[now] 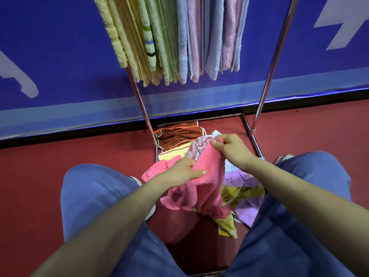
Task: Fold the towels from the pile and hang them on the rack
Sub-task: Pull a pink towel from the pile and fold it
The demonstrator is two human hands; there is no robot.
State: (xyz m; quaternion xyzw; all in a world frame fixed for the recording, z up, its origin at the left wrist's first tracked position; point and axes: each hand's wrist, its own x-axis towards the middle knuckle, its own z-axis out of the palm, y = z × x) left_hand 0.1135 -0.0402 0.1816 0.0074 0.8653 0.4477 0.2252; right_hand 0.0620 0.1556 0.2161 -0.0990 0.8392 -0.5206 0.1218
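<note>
The pink towel (205,188) is up off the floor, held over the pile of towels (242,182) between the person's knees. Both hands have it. The right hand (232,149) is the higher one, and its curled fingers pinch the top corner. The left hand (183,170) is lower and to the side. It grips the towel's edge, with the thumb lying flat on the cloth. The rest of the towel hangs down in soft folds.

Under it, the pile is a jumble on the red floor (60,156). A purple towel (247,208) and a yellow towel (227,226) stick out near the person. A cloth with a leafy pattern (196,147) sits just beside the right hand. A brown towel (177,134) lies flat at the far end.

The pile sits between the low bars of a shiny metal rack (273,62). Its two poles go up on either side. Many folded towels (179,37) hang close together from the top, in yellow, green, blue and pink.

The person wears blue trousers (89,192). Behind the rack stands a blue wall (60,56) with pale shapes on it.
</note>
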